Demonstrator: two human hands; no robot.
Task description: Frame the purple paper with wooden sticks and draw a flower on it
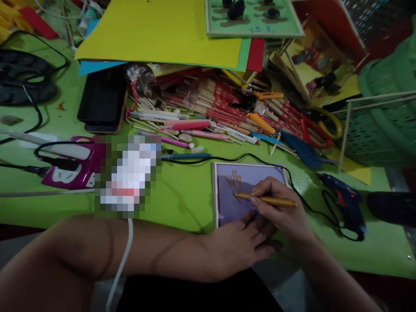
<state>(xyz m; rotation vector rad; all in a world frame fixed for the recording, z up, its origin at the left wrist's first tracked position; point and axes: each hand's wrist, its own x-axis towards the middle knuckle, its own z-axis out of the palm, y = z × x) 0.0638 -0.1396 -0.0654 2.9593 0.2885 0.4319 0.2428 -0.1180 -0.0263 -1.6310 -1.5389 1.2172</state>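
A purple card (227, 212) with thin pale sticks along its edges lies on the green table, and a small gold drawing (234, 181) of flower-like shapes on stems shows on it. My right hand (276, 199) grips a gold pen (281, 201), its tip touching the card at the lower part of the stems. Across the card's near edge rests my left hand (240, 247), fingers stretched out and spread, holding nothing. Part of the card is hidden beneath both hands.
A glue gun (349, 203) with its cord lies at right, near a green basket (386, 99). Behind are scissors (316, 134), pens (191, 125), many wooden sticks and yellow paper (156, 34). At left are a purple power strip (68, 169) and a blurred-out phone-like object (130, 175).
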